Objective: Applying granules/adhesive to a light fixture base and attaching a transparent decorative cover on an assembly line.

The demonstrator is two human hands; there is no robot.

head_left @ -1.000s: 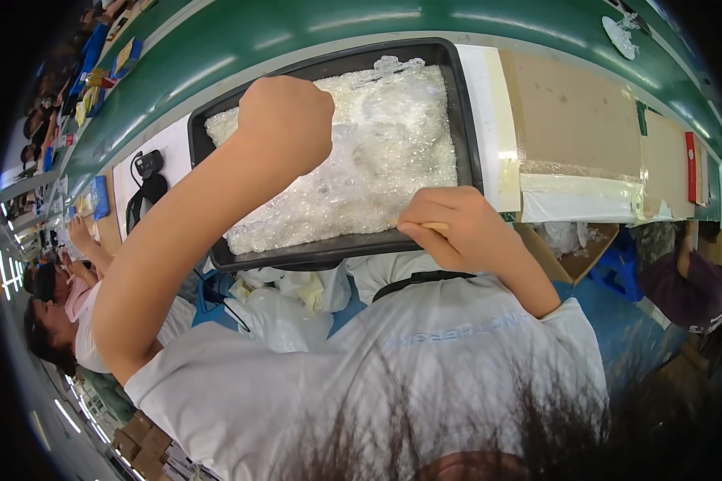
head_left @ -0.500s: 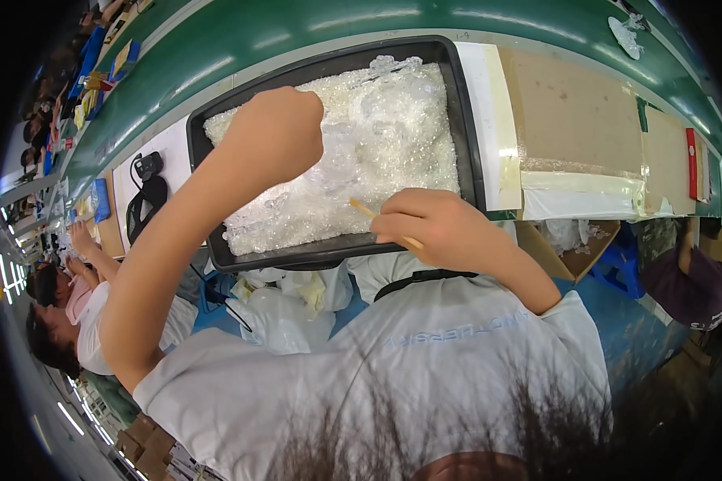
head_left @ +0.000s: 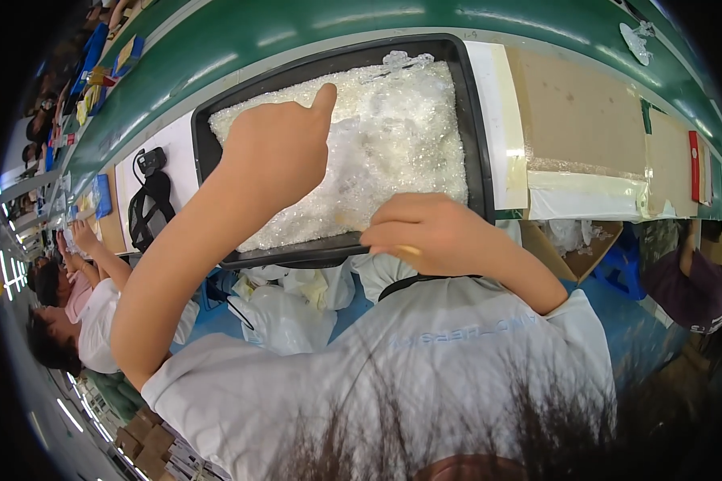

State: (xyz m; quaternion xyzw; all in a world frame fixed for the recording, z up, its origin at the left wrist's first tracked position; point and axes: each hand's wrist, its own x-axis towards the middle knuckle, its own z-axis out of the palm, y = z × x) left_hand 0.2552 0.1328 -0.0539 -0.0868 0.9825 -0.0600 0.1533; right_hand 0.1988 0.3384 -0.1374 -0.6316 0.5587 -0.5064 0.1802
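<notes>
A black tray [head_left: 477, 152] lies on the bench, filled with a heap of small clear plastic pieces [head_left: 409, 136]. My left hand [head_left: 277, 148] hovers over the heap's left part with the forefinger stretched out and the other fingers curled; nothing shows in it. My right hand [head_left: 429, 232] rests at the tray's near rim, fingers closed on a thin yellowish stick [head_left: 409, 250] that pokes out below the fingers.
Brown cardboard sheets [head_left: 573, 112] lie right of the tray. A black corded device [head_left: 148, 196] sits on a white sheet to the left. A green conveyor belt [head_left: 297, 32] runs behind. White bags [head_left: 285, 309] hang under the bench. Other people work at left and right.
My left hand moved right over the heap and its forefinger now points out. My right hand shifted left along the near rim with the stick.
</notes>
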